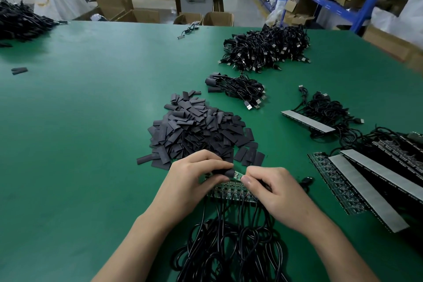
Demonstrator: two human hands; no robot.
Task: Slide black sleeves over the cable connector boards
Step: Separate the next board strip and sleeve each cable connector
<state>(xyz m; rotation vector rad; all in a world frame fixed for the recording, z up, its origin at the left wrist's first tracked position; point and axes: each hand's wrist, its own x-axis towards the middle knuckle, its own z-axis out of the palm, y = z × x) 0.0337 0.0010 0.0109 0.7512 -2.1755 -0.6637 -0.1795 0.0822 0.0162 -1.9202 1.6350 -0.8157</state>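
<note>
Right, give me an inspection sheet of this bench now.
Surface: green table, no spills seen.
Job's things: sleeve pile mid-table; one sleeve partly over a small green board.
Clutter: two loose sleeves far left.
Hands: left hand pinches the sleeve; right hand pinches the board.
Cables: black cables trail from the board strip toward the person; USB cable heap far right.
Surroundings: cardboard boxes, blue shelving.

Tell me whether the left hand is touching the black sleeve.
Touching: the head view shows the left hand pinching the black sleeve on the board.
</note>
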